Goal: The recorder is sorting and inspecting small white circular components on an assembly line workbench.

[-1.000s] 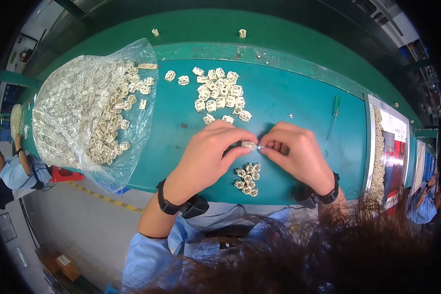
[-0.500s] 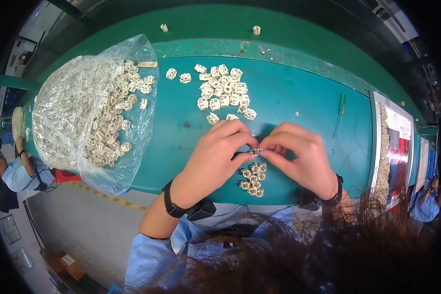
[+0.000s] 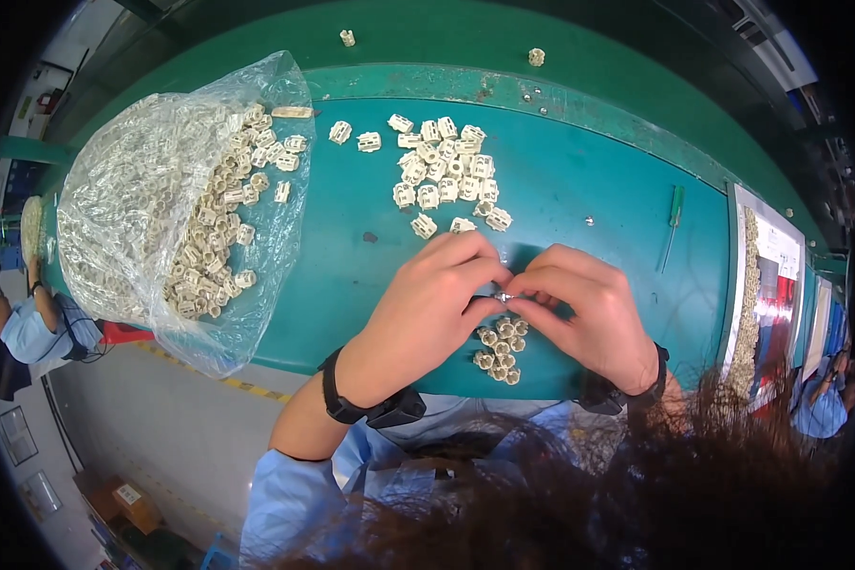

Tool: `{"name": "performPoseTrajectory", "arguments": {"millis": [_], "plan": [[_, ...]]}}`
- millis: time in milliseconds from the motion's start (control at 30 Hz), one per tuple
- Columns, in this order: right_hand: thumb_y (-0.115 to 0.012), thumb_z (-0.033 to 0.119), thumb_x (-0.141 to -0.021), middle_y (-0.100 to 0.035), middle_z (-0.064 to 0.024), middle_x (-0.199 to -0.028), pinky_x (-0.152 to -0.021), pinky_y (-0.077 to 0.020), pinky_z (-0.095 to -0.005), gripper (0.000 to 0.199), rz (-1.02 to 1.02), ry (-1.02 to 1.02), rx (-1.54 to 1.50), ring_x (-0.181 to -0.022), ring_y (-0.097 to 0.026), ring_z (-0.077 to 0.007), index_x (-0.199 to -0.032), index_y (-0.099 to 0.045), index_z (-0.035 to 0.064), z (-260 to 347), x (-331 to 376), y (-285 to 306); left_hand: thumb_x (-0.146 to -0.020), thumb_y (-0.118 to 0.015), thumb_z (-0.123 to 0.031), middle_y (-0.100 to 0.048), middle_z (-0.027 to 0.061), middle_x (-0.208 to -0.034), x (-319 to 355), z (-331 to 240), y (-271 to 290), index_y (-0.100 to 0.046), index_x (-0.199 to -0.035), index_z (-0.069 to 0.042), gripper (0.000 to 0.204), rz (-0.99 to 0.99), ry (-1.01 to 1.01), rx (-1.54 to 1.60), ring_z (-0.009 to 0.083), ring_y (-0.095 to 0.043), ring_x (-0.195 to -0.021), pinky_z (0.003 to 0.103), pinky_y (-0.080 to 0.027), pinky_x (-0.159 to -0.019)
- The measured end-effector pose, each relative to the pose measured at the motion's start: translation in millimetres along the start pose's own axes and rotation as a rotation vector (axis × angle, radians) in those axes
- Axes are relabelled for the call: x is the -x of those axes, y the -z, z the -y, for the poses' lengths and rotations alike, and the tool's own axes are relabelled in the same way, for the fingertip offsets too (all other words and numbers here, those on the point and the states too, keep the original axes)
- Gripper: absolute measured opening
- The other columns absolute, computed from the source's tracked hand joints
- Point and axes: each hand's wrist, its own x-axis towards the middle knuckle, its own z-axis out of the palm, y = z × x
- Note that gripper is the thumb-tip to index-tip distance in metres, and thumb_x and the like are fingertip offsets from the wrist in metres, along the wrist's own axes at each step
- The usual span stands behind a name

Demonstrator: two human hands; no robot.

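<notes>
My left hand (image 3: 437, 290) and my right hand (image 3: 579, 294) meet above the front of the green table, thumbs and forefingers pinched together. Between the fingertips is a small shiny part (image 3: 503, 296), mostly covered, with a silvery glint. Just below it, close to the table's near edge, several small ring-shaped parts (image 3: 502, 353) stand bunched together, dark inside. Beyond my hands lies a loose group of cream slotted plastic cylinders (image 3: 446, 166). Both wrists wear black bands.
At left, a large clear plastic bag (image 3: 128, 204) spills many cream cylinders. A green-handled screwdriver (image 3: 674, 214) lies at right, near a framed board (image 3: 739, 294). Small silvery bits (image 3: 590, 220) and two cream cylinders (image 3: 537, 57) lie farther back. Other people sit at both sides.
The part in my fingertips has turned: a ring-like end showed before, a bright metal glint now. The whole view has shifted slightly. Both hands keep their pinch.
</notes>
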Motion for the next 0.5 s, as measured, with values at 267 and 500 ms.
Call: {"name": "performPoseTrajectory", "arguments": {"millis": [267,500], "plan": [[-0.091,-0.001,-0.089,-0.077,-0.0084,-0.100,-0.070,-0.0617,-0.0322,0.022,0.007,-0.005,0.010,-0.082,-0.076,-0.0186,-0.110,-0.085,0.0027,2,1,5,-0.084,-0.092,-0.005,-0.073,0.0069,-0.114,0,1,0,-0.080,-0.110,-0.006,0.029,0.013,0.001,-0.006,0.0305,-0.072,-0.108,0.042,-0.060,-0.089],[-0.089,0.001,-0.091,-0.077,-0.0083,-0.097,-0.072,-0.0567,-0.0310,0.019,-0.193,-0.256,0.130,-0.083,-0.073,-0.0165,-0.110,-0.085,0.0026,-29,-6,56,-0.089,-0.088,0.000,-0.073,0.0059,-0.112,3,0,13,-0.085,-0.112,-0.009,0.025,0.107,0.020,0.046,0.0277,-0.070,-0.104,0.039,-0.060,-0.086]]}}
